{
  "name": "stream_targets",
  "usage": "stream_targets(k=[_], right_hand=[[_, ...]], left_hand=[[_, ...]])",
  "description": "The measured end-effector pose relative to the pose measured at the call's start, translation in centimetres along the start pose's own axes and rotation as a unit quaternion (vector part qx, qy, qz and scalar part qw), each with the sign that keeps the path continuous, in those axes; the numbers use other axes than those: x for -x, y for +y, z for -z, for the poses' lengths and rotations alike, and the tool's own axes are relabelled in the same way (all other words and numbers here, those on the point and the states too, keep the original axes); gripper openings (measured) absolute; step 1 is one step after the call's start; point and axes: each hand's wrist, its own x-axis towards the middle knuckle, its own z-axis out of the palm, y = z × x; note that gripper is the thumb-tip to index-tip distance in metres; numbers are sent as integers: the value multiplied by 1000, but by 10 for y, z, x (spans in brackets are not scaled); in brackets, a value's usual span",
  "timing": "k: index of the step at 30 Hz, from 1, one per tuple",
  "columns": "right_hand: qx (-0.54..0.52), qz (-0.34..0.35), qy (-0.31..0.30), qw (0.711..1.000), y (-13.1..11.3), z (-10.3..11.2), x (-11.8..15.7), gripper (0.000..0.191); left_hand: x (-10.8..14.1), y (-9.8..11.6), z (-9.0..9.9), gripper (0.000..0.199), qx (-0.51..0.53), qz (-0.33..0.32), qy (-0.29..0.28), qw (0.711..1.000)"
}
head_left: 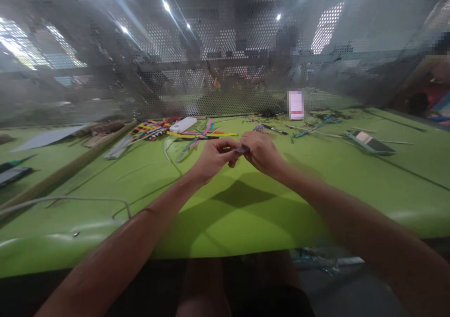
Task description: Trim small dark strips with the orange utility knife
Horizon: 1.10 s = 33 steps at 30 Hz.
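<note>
Both hands meet over the middle of the green-covered table (168, 232). My left hand (217, 157) pinches one end of a short, flat dark grey strip (242, 149) between thumb and fingers. My right hand (260, 149) is closed at the strip's other end, with its fingertips mostly hidden. What kind of strip it is, I cannot make out. Just behind my left hand lies a loose pile of coloured strips (225, 134), yellow, pink, blue and grey among them. A black pen (275, 129) rests behind my right hand.
A perforated metal panel (225, 92) rises at the back, with a bright-screened phone (296, 105) before it. Left are a white device (183, 124), a colourful woven piece (149, 129), a wooden pole (66, 169) and a white cable (70, 198). A flat dark-topped object (372, 142) lies right.
</note>
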Motion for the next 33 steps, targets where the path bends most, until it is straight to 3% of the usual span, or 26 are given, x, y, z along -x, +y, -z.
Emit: stream_targets(k=[33], right_hand=[[-23,-6,12,1000,-3,0,0,30]], left_hand=[[3,6,0,30,-24,7,-20,999]])
